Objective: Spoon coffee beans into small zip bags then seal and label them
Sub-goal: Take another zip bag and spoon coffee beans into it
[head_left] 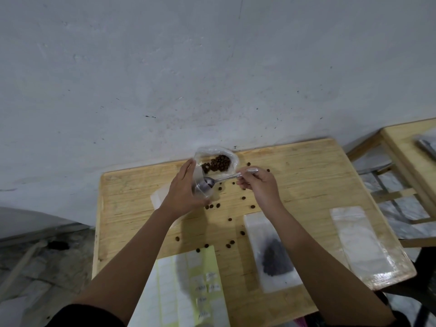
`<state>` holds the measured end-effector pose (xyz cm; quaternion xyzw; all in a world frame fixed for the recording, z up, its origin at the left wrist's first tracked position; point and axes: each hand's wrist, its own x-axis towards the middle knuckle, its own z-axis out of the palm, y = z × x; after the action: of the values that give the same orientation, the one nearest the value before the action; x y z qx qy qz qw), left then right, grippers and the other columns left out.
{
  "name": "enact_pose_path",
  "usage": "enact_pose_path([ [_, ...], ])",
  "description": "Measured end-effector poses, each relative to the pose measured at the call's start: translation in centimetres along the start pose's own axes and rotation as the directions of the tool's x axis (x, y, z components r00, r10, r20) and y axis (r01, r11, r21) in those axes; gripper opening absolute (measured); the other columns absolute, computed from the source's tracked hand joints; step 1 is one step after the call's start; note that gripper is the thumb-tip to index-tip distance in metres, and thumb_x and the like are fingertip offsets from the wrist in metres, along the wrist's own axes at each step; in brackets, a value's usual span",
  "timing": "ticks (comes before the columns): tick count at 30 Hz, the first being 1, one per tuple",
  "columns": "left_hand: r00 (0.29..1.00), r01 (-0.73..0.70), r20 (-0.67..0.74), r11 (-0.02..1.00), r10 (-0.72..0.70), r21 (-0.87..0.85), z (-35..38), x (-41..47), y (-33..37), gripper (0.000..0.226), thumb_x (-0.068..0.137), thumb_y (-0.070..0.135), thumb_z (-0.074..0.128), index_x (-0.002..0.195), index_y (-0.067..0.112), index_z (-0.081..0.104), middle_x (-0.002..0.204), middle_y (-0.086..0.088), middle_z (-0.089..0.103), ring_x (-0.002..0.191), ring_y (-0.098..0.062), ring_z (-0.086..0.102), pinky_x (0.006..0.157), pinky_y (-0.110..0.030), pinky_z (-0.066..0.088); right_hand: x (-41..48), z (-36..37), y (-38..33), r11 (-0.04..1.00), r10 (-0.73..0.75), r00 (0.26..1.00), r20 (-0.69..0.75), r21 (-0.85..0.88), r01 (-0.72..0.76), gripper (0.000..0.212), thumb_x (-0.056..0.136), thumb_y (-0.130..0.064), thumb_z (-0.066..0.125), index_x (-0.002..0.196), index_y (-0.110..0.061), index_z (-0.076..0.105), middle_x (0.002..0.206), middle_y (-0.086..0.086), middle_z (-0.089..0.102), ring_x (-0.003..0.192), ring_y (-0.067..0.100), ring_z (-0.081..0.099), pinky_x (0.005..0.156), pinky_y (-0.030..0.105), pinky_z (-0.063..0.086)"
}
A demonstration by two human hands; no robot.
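Filling step: the zip bag (202, 193) is gripped by the left hand (181, 186) and the spoon (224, 178) is pinched by the right hand (257, 184); judged next, the spoon must be tipped in.

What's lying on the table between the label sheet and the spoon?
Loose coffee beans scattered on the bare tabletop, from the label sheet to the spoon; the head view shows it.

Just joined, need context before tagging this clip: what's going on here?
A person is filling a small bag with coffee beans. The left hand holds it open while the right hand grips a spoon, its bowl at the bag's mouth. The bean supply sits in an open plastic bag behind. Loose beans are scattered over the table. A filled bag and an empty bag lie to the right, a label sheet at the near edge.
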<state>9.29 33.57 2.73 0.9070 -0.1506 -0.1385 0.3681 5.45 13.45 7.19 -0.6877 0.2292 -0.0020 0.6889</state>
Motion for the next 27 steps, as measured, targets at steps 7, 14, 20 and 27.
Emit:
enact_pose_path([
  [7, 0.999, -0.022, -0.045, 1.000, 0.022, -0.001, -0.5, -0.7, -0.4, 0.114, 0.052, 0.064, 0.064, 0.145, 0.012, 0.024, 0.151, -0.002, 0.017, 0.135, -0.022, 0.029, 0.106, -0.044, 0.037, 0.1, -0.7, 0.0, 0.996, -0.087, 0.969, -0.232, -0.005, 0.088, 0.014, 0.091, -0.008, 0.057, 0.091, -0.004, 0.070, 0.074, 0.007, 0.066, 0.068, 0.014, 0.063, 0.066, 0.025, 0.055],
  [14, 0.987, -0.044, -0.158, 0.991, 0.024, -0.125, -2.0, -2.0, 0.0, 0.107, 0.057, 0.060, 0.066, 0.146, 0.016, 0.024, 0.137, 0.004, 0.031, 0.125, -0.005, 0.027, 0.101, -0.019, 0.026, 0.4, -0.1, 0.6, 0.985, 0.098, 0.985, -0.140, 0.156, -0.076, 0.007, 0.089, -0.003, 0.059, 0.090, -0.004, 0.066, 0.086, 0.013, 0.065, 0.077, 0.018, 0.065, 0.070, 0.021, 0.056],
  [20, 0.917, -0.097, -0.398, 0.977, 0.013, -0.190, -3.9, -2.6, 1.4, 0.098, 0.068, 0.029, 0.083, 0.144, 0.010, 0.023, 0.122, 0.002, 0.032, 0.113, -0.001, 0.033, 0.093, 0.002, 0.024, 0.2, 1.6, 1.2, 0.974, 0.223, 0.970, 0.097, 0.012, -0.225, 0.021, 0.089, -0.007, 0.062, 0.110, -0.006, 0.061, 0.109, 0.011, 0.062, 0.104, 0.021, 0.062, 0.086, 0.027, 0.051],
  [27, 0.912, -0.099, -0.409, 0.939, -0.046, -0.328, -4.9, -2.5, 3.8, 0.100, 0.065, 0.032, 0.084, 0.143, 0.018, 0.022, 0.126, 0.004, 0.030, 0.113, 0.005, 0.031, 0.087, 0.007, 0.023, -0.1, -0.5, -0.5, 0.847, 0.250, 0.967, 0.047, -0.494, -0.195, 0.037, 0.089, -0.020, 0.057, 0.125, -0.014, 0.055, 0.119, 0.005, 0.057, 0.095, 0.019, 0.058, 0.079, 0.033, 0.052],
])
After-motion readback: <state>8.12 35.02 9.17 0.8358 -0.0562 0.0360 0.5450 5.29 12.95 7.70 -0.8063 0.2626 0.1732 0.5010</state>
